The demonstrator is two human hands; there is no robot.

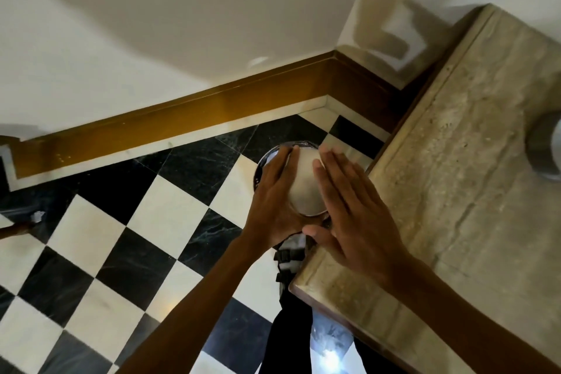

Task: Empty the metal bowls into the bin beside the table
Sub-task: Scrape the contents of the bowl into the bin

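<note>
A metal bowl [306,185] is held over the floor just left of the table edge, its pale rounded side facing me. My left hand [273,206] clasps its left side. My right hand [355,215] presses flat against its right side with fingers stretched out. Directly beneath the bowl sits the bin [267,161], of which only a shiny chrome rim shows past my left fingers. The bowl and my hands hide whatever is in the bin. A second metal bowl [545,152] stands on the table at the right edge of the frame, cut off.
The beige stone table [455,176] fills the right side, its corner close to my right wrist. A black-and-white chequered floor [121,252] spreads to the left. A brown skirting board [182,118] and white walls form a corner behind the bin.
</note>
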